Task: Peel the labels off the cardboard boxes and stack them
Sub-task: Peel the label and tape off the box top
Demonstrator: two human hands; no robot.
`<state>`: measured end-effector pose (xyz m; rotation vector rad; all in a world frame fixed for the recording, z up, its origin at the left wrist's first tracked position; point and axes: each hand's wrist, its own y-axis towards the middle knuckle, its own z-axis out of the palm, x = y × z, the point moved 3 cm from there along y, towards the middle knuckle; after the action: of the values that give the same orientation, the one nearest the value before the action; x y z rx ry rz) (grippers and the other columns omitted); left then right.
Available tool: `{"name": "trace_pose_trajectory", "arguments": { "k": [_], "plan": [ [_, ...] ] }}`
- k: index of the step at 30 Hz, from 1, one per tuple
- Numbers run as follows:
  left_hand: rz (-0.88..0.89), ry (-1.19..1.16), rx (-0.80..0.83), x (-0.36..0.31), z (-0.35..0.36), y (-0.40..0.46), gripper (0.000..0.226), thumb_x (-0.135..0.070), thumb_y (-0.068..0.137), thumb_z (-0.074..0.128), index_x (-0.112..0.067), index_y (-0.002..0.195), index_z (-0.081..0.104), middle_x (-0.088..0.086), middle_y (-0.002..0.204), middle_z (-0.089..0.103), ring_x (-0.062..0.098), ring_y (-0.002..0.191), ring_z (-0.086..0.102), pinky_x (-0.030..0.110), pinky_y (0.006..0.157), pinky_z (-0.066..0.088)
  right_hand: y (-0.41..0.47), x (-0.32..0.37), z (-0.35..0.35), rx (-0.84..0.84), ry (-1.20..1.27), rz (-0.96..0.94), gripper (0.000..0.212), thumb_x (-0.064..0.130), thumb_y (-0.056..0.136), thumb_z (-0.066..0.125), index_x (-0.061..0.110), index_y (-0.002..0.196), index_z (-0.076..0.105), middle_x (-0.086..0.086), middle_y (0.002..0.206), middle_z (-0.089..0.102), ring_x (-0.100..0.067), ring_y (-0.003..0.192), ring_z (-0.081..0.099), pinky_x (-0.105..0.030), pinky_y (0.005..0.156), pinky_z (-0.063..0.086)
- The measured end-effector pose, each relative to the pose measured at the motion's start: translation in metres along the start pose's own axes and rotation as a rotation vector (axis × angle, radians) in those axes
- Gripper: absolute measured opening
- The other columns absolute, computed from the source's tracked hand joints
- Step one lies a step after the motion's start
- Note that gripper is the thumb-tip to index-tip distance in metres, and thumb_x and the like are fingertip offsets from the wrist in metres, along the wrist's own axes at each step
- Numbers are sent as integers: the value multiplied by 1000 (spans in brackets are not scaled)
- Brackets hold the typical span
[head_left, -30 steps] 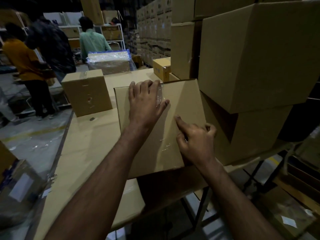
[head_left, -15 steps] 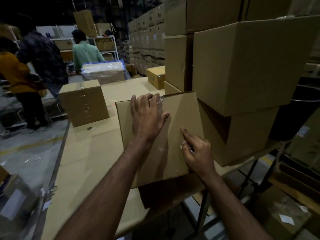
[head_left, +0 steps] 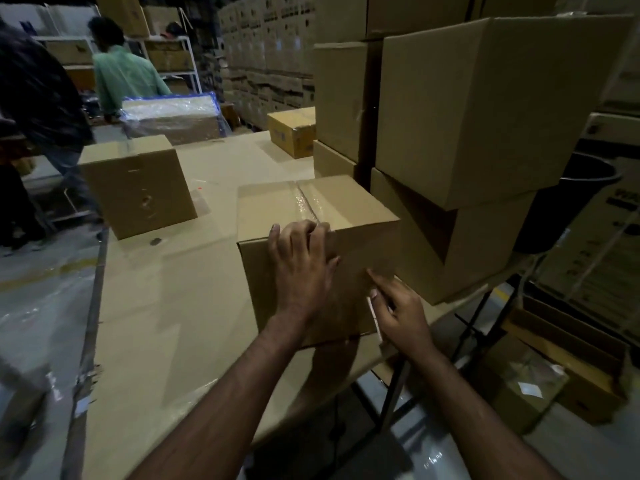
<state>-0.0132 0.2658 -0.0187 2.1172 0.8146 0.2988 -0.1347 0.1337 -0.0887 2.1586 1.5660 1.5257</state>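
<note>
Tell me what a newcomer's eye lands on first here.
The two hands on the cardboard box at the table's near edge: the left hand lies across its near face, the right hand pinches a pale strip at its right corner. Then the tall stack of boxes looming right.

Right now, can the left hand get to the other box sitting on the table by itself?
Probably yes: the lone box stands apart, with bare table between it and the left hand, which rests on the near box.

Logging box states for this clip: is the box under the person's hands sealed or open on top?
Sealed. The box has both top flaps lying flat, with clear tape running along their seam; the left hand rests at its front top edge.
</note>
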Motion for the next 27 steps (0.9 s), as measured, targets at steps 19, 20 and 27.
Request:
{"name": "trace_pose_trajectory", "arguments": {
  "k": [19, 20, 27],
  "plan": [
    [-17, -974, 284, -75, 10, -19, 28, -13, 98, 53, -18, 124, 61, -2, 116, 61, 10, 105, 57, 37, 88, 53, -17, 6, -78, -394, 669, 633, 8, 7, 94, 62, 7, 101, 67, -1, 76, 69, -8, 63, 63, -15, 47, 44],
    [-15, -1005, 308, -84, 13, -15, 28, -13, 98, 53, -18, 124, 61, -3, 116, 61, 10, 106, 58, 38, 89, 53, -17, 5, -89, -422, 677, 630, 8, 7, 94, 62, 6, 101, 66, -2, 75, 68, -5, 59, 62, -14, 45, 42],
    [34, -1147, 419, -165, 38, 11, 25, -14, 98, 53, -16, 120, 64, -1, 113, 63, 12, 104, 61, 38, 91, 52, -17, -34, -165, -623, 733, 640, 8, 8, 95, 61, 7, 101, 65, -3, 77, 70, -6, 62, 66, -18, 49, 48]
  ]
}}
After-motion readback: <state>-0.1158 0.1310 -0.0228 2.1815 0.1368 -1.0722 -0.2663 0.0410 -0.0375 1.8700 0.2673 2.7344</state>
